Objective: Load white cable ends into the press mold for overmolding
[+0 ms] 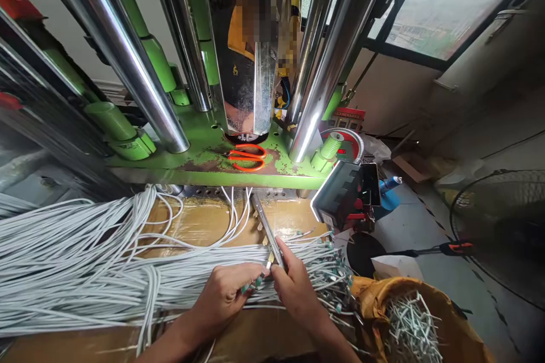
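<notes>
My left hand [225,289] is closed in a pinch around small green-ended cable tips [254,283], close to the near end of a narrow metal bar [267,228]. Fingers and thumb of my right hand [294,283] grip that bar at its near end. Several small brass-coloured pieces [264,240] stick out along the bar's left side. Beneath both hands runs a thick bundle of white cables [187,272], with green and metal ends [336,275] gathered to the right. Exactly how the tips meet the bar is hidden by my fingers.
Behind the cables stands a green press base [200,167] with steel columns [317,79]. Orange-handled scissors [249,157] lie on it. A lit lamp-like box [340,193] is at the right. A brown sack [370,300] of white offcuts [413,323] and a fan [502,227] stand right.
</notes>
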A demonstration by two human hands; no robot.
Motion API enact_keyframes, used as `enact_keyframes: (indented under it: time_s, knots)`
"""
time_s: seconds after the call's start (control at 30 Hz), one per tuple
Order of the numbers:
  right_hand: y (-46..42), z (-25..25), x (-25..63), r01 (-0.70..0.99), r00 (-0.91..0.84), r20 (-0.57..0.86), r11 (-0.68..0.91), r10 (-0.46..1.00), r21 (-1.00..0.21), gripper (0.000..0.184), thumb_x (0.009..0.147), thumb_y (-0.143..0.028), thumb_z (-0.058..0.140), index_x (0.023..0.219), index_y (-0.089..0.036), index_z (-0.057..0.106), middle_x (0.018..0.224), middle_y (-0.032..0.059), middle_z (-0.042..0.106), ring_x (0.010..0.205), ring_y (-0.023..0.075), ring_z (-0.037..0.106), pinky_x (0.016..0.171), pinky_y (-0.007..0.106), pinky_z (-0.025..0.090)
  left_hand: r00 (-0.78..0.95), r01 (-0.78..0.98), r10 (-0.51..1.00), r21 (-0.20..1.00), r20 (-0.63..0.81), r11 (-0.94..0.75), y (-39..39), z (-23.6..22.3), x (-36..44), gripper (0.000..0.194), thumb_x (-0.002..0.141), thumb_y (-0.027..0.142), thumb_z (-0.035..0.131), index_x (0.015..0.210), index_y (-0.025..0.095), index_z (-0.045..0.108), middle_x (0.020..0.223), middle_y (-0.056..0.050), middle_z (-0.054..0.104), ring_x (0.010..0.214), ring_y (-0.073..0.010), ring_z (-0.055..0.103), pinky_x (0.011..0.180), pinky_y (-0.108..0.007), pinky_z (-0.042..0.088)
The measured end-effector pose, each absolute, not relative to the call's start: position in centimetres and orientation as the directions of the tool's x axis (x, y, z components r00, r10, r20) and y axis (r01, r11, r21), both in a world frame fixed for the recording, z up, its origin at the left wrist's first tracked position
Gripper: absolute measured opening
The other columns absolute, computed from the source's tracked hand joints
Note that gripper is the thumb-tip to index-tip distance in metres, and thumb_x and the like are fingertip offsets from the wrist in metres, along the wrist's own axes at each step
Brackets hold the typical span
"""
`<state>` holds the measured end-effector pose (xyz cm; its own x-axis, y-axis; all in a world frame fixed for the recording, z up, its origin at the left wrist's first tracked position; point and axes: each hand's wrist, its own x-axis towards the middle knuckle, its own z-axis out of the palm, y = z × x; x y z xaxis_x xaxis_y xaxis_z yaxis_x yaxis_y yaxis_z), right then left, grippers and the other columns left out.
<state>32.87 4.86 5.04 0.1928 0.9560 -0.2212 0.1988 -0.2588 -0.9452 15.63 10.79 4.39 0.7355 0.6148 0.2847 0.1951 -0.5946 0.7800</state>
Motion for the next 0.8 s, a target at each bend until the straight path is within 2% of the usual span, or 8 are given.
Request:
enact_keyframes:
  time_s: [0.23, 0.4, 0.43, 0.5, 0.57, 0.6, 0.73, 0.8]
  knots:
    - [4.7, 5.3, 32.7, 0.207, 0.187, -0.192, -0.229, 0.963, -0.951, 0.056, 0.081, -0.013, 0.042, 0.137, -0.018, 0.049, 0.141, 0.004, 0.051, 0.132, 0.0192, 0.044, 0.113, 0.036, 0.031, 0.732, 0.192, 0.605, 0.758, 0.312, -0.623, 10.8, 4.0, 15.6, 0.034, 0.084, 0.01, 0.046, 0.104, 0.02, 0.072, 0.1, -0.006, 0.074, 0.092, -0.0194, 0.071, 0.085, -0.023, 0.054]
    - [4.7, 5.5, 32.5, 0.291, 0.219, -0.172, -0.233, 0.96, -0.928, 0.057, 0.082, -0.014, 0.045, 0.139, -0.015, 0.045, 0.139, 0.0086, 0.053, 0.129, 0.0214, 0.046, 0.111, 0.036, 0.033, 0.718, 0.23, 0.671, 0.845, 0.188, -0.483, 10.8, 4.8, 16.3, 0.03, 0.091, 0.022, 0.043, 0.099, 0.017, 0.072, 0.095, -0.009, 0.073, 0.088, -0.0203, 0.069, 0.081, -0.026, 0.053]
    - [4.7, 5.5, 32.5, 0.301, 0.217, -0.179, -0.24, 0.959, -0.923, 0.059, 0.08, -0.015, 0.047, 0.139, -0.015, 0.045, 0.133, 0.0092, 0.058, 0.123, 0.0217, 0.051, 0.107, 0.035, 0.038, 0.701, 0.253, 0.697, 0.861, 0.152, -0.441, 10.9, 5.0, 16.4, 0.029, 0.091, 0.024, 0.044, 0.098, 0.017, 0.071, 0.094, -0.009, 0.072, 0.088, -0.0203, 0.068, 0.081, -0.026, 0.052]
    - [4.8, 5.7, 32.4, 0.29, 0.2, -0.242, -0.293, 0.949, -0.911, 0.067, 0.075, -0.015, 0.054, 0.141, -0.015, 0.042, 0.108, 0.0067, 0.068, 0.098, 0.02, 0.063, 0.09, 0.03, 0.049, 0.658, 0.287, 0.748, 0.889, 0.089, -0.358, 11.1, 5.4, 16.4, 0.029, 0.092, 0.029, 0.045, 0.102, 0.016, 0.069, 0.096, -0.009, 0.069, 0.091, -0.0204, 0.064, 0.084, -0.028, 0.05]
    - [4.9, 5.7, 32.4, 0.258, 0.193, -0.311, -0.354, 0.931, -0.899, 0.074, 0.071, -0.018, 0.061, 0.142, -0.014, 0.04, 0.085, 0.0012, 0.067, 0.075, 0.0162, 0.061, 0.073, 0.026, 0.051, 0.606, 0.306, 0.795, 0.916, 0.022, -0.258, 11.3, 5.5, 16.2, 0.031, 0.092, 0.033, 0.046, 0.106, 0.015, 0.067, 0.095, -0.008, 0.066, 0.09, -0.0202, 0.062, 0.085, -0.029, 0.049]
    - [4.9, 5.6, 32.4, 0.244, 0.198, -0.325, -0.367, 0.925, -0.898, 0.075, 0.071, -0.02, 0.063, 0.142, -0.013, 0.039, 0.081, 0.0002, 0.066, 0.071, 0.0152, 0.059, 0.07, 0.025, 0.05, 0.574, 0.306, 0.819, 0.932, -0.018, -0.194, 11.4, 5.5, 16.1, 0.033, 0.092, 0.036, 0.046, 0.107, 0.014, 0.067, 0.092, -0.007, 0.064, 0.087, -0.0197, 0.061, 0.083, -0.03, 0.05]
    - [4.8, 5.4, 32.4, 0.211, 0.221, -0.298, -0.344, 0.929, -0.915, 0.07, 0.075, -0.028, 0.063, 0.14, -0.011, 0.042, 0.102, 0.0059, 0.067, 0.08, 0.0154, 0.059, 0.076, 0.024, 0.048, 0.413, 0.219, 0.886, 0.968, -0.208, 0.126, 11.5, 4.6, 15.7, 0.035, 0.087, 0.043, 0.055, 0.1, 0.012, 0.064, 0.073, -0.002, 0.062, 0.065, -0.0154, 0.057, 0.061, -0.024, 0.048]
    - [4.8, 5.5, 32.5, 0.195, 0.224, -0.303, -0.347, 0.926, -0.917, 0.07, 0.076, -0.03, 0.063, 0.14, -0.011, 0.043, 0.11, 0.0075, 0.065, 0.082, 0.0161, 0.06, 0.077, 0.024, 0.049, 0.359, 0.154, 0.907, 0.972, -0.221, 0.176, 11.8, 4.5, 15.7, 0.034, 0.084, 0.043, 0.06, 0.101, 0.013, 0.061, 0.066, 0.001, 0.06, 0.057, -0.0133, 0.055, 0.054, -0.022, 0.046]
